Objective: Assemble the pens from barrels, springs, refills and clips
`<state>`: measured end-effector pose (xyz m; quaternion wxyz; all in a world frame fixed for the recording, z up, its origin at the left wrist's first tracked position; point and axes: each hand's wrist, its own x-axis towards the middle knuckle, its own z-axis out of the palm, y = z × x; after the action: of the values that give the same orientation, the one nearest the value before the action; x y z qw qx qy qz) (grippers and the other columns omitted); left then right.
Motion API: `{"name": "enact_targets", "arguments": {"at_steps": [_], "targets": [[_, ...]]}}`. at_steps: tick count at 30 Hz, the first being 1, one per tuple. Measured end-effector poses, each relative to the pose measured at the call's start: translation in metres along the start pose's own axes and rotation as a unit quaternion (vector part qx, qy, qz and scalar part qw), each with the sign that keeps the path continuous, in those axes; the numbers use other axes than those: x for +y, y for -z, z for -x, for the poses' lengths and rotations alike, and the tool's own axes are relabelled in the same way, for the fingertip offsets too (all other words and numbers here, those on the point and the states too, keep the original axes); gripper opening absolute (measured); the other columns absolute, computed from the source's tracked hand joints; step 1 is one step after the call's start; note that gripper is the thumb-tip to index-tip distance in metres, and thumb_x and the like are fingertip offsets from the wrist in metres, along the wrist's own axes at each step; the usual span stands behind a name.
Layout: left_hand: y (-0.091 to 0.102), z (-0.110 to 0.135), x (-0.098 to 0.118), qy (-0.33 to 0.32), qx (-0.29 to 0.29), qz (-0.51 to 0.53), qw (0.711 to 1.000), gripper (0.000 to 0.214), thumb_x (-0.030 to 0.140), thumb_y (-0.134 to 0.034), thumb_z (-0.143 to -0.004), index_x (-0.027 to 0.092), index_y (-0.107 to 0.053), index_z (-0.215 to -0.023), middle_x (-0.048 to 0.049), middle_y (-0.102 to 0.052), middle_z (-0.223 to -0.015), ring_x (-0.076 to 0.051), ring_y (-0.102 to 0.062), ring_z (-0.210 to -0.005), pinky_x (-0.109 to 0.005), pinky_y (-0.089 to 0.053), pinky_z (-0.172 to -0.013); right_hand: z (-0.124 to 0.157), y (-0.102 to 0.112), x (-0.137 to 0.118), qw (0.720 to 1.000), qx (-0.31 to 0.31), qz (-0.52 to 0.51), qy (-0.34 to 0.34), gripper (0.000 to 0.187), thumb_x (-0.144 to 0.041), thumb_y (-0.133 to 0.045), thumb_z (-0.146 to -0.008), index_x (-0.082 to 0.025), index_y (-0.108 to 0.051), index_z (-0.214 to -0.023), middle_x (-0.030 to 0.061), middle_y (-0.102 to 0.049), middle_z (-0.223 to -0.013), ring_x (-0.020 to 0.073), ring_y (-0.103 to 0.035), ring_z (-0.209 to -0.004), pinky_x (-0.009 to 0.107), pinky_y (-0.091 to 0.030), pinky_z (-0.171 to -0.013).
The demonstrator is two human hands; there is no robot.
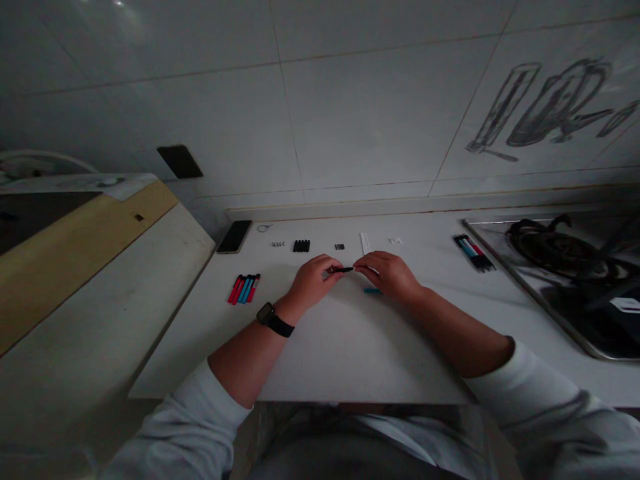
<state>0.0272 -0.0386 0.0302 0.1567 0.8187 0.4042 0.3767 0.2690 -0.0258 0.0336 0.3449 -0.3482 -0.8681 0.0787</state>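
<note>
Above the middle of the white table, my left hand [311, 283] pinches a small dark pen part [344, 270] that lies roughly level and points right. My right hand [394, 275] is closed in a pinch at that part's right end; whatever lies between its fingertips is too small to make out. A blue pen barrel [371, 291] rests on the table, partly hidden by my right hand. Just beyond the hands are a row of black pen parts [301, 246], small springs [278, 244], a little dark cluster [339, 247], thin white refills [365, 243] and small white pieces [395, 241].
Several red and blue pen barrels [244, 289] lie to the left, with a phone [235, 237] behind them. Assembled-looking pens [474, 253] sit on the right beside the metal-edged stove [545, 303]. A tiled wall [360, 127] rises along the table's back.
</note>
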Motion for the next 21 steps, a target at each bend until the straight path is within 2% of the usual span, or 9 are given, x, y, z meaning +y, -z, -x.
{"name": "enact_targets", "arguments": {"at_steps": [7, 12, 17, 21], "targets": [[0.000, -0.001, -0.001, 0.003, -0.002, -0.005, 1.000, 0.006, 0.020, -0.073, -0.091, 0.021, -0.070, -0.097, -0.0030, -0.069, -0.091, -0.018, -0.065, -0.086, -0.032, -0.052, -0.080, -0.001, 0.001, 0.000, 1.000, -0.005, 0.015, 0.008, 0.025, -0.032, -0.053, -0.103, -0.024, -0.076, -0.104, 0.0082, -0.077, -0.100, 0.0241, -0.072, -0.091, 0.038, -0.056, -0.085], [-0.001, -0.001, -0.003, 0.017, 0.007, -0.010, 1.000, 0.007, 0.021, -0.074, -0.091, 0.021, -0.071, -0.097, -0.0035, -0.071, -0.093, -0.018, -0.066, -0.088, -0.033, -0.053, -0.082, -0.002, 0.010, 0.008, 0.999, -0.009, 0.035, -0.017, 0.023, -0.028, -0.053, -0.102, -0.024, -0.075, -0.106, 0.0078, -0.077, -0.102, 0.0229, -0.071, -0.092, 0.036, -0.054, -0.086], [-0.003, 0.000, -0.007, 0.021, 0.000, -0.017, 1.000, 0.006, 0.022, -0.074, -0.091, 0.021, -0.070, -0.097, -0.0035, -0.071, -0.093, -0.019, -0.066, -0.089, -0.034, -0.053, -0.083, 0.002, 0.015, 0.021, 0.987, -0.122, 0.079, -0.073, 0.016, -0.021, -0.060, -0.094, -0.024, -0.076, -0.099, 0.0056, -0.076, -0.093, 0.0202, -0.069, -0.080, 0.029, -0.049, -0.074], [-0.005, 0.001, -0.010, 0.031, -0.022, -0.024, 0.999, 0.006, 0.022, -0.073, -0.092, 0.021, -0.071, -0.097, -0.0027, -0.070, -0.094, -0.018, -0.066, -0.088, -0.032, -0.052, -0.081, 0.002, 0.014, 0.025, 0.967, -0.196, 0.118, -0.114, 0.017, -0.018, -0.062, -0.090, -0.023, -0.076, -0.099, 0.0069, -0.075, -0.099, 0.0214, -0.068, -0.086, 0.029, -0.047, -0.076]]}}
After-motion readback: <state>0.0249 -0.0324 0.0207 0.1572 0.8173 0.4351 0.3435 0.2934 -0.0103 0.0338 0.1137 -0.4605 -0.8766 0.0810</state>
